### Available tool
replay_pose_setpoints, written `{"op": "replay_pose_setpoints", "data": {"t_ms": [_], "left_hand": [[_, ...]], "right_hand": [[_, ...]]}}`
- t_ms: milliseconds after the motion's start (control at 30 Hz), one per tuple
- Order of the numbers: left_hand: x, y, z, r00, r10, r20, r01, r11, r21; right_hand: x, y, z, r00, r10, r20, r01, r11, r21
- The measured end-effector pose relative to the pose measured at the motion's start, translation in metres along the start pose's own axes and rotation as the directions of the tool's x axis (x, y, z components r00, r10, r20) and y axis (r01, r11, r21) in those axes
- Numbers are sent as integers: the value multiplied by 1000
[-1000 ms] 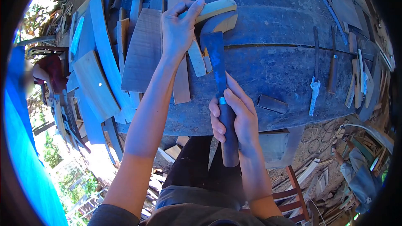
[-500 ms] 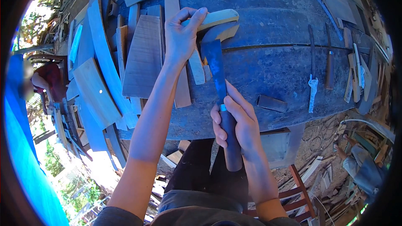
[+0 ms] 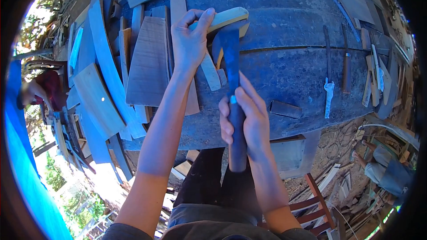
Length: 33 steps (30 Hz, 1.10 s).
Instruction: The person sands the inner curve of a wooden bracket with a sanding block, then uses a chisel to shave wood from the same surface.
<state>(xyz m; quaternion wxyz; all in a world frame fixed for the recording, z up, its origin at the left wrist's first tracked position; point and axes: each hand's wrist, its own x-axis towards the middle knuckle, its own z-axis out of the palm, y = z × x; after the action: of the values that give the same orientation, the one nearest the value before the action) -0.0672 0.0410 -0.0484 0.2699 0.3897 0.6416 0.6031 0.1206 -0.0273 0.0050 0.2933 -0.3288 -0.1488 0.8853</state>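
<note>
My left hand is closed on a pale, shaped piece of wood above the workbench. In my right hand is a flat-bladed tool with a dark cylindrical handle and a light blue band where blade and handle meet. The fingers wrap around the handle near that band. The blade points away from me, its far end against or just in front of the wood's lower edge; contact cannot be made out. Beneath my left hand, a short wood strip lies on the bench.
Several boards, among them a wide dark one, cover the left of the workbench. A dark block lies right of my right hand. Long slim tools lie farther right. Other people are at both sides; a wooden chair stands below.
My right hand has pushed the tool forward, away from me, and its blade stands a little straighter. The left hand still grips the wood; the whole view has shifted slightly.
</note>
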Motion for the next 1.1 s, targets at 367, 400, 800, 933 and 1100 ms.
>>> {"op": "replay_pose_setpoints", "data": {"t_ms": [367,400,800,933,1100], "left_hand": [[-2,2,6,999,27,-42,-26,999,19],[-1,3,6,998,27,-50,-26,999,32],[-7,1,12,996,1,-90,-3,1000,-26],[-9,2,17,991,38,-125,-37,999,12],[-11,7,21,991,21,-132,-26,999,-34]], "right_hand": [[-8,4,-5,1000,-8,-27,8,1000,-23],[-7,1,-5,1000,-7,-24,7,1000,-23],[-3,-13,-14,1000,-13,16,13,999,45],[2,-8,-12,997,-63,37,57,989,138],[2,-16,-14,998,-55,42,50,991,126]]}}
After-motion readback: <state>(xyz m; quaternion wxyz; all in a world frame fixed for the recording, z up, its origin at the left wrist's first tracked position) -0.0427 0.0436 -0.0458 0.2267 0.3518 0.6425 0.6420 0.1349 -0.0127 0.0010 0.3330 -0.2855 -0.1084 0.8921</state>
